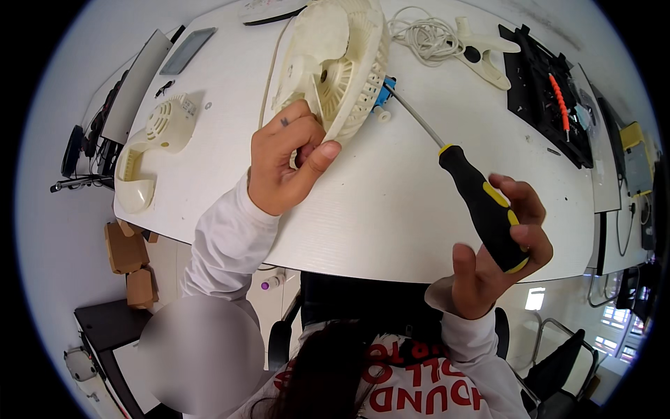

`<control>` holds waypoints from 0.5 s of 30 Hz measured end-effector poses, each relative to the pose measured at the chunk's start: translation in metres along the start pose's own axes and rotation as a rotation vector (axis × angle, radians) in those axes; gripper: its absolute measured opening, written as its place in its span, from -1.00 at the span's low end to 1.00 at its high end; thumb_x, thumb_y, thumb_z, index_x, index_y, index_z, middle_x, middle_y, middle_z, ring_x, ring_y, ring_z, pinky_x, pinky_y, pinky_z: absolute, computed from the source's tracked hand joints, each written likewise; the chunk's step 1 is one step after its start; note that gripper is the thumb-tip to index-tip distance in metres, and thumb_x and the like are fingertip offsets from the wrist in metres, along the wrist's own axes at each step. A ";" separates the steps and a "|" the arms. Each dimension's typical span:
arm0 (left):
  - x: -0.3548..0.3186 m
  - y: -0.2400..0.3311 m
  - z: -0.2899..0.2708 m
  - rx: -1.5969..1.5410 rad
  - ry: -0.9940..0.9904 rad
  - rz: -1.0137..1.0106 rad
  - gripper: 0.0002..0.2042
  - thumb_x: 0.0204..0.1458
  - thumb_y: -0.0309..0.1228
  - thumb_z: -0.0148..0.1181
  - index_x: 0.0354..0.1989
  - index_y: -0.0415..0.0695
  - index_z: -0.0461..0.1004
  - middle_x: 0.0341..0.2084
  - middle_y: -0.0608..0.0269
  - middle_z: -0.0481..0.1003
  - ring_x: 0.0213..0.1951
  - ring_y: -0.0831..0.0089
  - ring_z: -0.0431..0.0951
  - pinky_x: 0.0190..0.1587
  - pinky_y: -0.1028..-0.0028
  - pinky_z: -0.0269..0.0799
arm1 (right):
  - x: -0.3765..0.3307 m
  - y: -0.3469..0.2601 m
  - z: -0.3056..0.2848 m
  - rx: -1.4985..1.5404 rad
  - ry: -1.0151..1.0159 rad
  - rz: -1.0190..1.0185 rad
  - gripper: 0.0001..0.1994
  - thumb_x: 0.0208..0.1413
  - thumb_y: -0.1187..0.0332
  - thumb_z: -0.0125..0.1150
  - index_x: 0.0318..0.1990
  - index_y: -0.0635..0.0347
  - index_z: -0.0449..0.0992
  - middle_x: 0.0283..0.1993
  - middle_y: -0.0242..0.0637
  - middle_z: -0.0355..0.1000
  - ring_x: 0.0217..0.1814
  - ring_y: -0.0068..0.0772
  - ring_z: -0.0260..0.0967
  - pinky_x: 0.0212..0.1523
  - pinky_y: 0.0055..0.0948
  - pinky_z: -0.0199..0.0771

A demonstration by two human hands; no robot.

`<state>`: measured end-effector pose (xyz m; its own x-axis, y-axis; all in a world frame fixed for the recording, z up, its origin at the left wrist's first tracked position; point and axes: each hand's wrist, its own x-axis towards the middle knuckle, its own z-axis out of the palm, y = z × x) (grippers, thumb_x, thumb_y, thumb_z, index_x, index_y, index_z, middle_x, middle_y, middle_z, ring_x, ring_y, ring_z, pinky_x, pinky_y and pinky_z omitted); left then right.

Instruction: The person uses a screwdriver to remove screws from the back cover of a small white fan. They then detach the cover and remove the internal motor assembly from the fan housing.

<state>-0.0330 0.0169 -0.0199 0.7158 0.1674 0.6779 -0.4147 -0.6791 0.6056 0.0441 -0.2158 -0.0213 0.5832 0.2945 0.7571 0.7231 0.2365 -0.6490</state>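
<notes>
Two hands: fan housing [335, 63], screwdriver [481, 202].

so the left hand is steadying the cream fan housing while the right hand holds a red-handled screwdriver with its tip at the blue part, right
Not quite: the screwdriver handle is black and yellow, not red, as the head view shows. The rest holds: the left hand steadies the cream fan housing, and the right hand holds the screwdriver with its tip at the blue part.

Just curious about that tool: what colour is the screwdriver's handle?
The screwdriver handle is black with yellow patches, held in the right hand; the head view shows it.
</notes>
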 end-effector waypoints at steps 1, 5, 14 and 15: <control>0.000 0.000 0.000 0.004 -0.001 0.003 -0.75 -0.05 -0.46 0.18 -0.66 -0.22 0.26 -0.67 0.32 0.13 -0.63 0.55 0.09 -0.59 0.57 -0.01 | 0.000 -0.003 -0.001 -0.021 -0.013 -0.003 -0.54 -0.14 0.45 0.34 -0.15 -0.05 0.17 -0.04 -0.03 0.18 0.06 -0.10 0.23 -0.05 -0.26 0.47; -0.001 -0.001 -0.001 -0.007 0.004 0.012 -0.75 -0.05 -0.46 0.18 -0.66 -0.22 0.26 -0.67 0.32 0.14 -0.63 0.56 0.09 -0.60 0.57 -0.01 | -0.001 -0.003 -0.012 -0.153 -0.109 -0.006 -0.50 -0.15 0.49 0.34 -0.08 -0.04 0.18 -0.03 -0.04 0.18 0.02 -0.10 0.28 -0.07 -0.30 0.48; -0.002 -0.001 0.001 -0.003 0.022 0.013 -0.75 -0.06 -0.47 0.18 -0.67 -0.22 0.27 -0.67 0.32 0.14 -0.64 0.56 0.09 -0.60 0.57 -0.01 | 0.005 0.000 -0.009 -0.235 -0.019 -0.096 -0.42 -0.14 0.41 0.35 -0.01 -0.09 0.09 -0.06 -0.08 0.17 -0.06 -0.16 0.27 -0.08 -0.35 0.42; -0.002 -0.001 0.000 0.006 0.021 0.010 -0.76 -0.06 -0.47 0.18 -0.67 -0.22 0.27 -0.67 0.33 0.14 -0.64 0.56 0.10 -0.60 0.57 -0.01 | 0.004 -0.001 -0.013 -0.282 -0.058 -0.078 -0.41 -0.15 0.38 0.37 -0.01 -0.09 0.10 -0.07 -0.09 0.17 -0.07 -0.18 0.27 -0.10 -0.38 0.43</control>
<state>-0.0342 0.0173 -0.0219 0.6993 0.1755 0.6930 -0.4189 -0.6849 0.5961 0.0508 -0.2268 -0.0167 0.5053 0.3394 0.7934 0.8441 -0.0032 -0.5362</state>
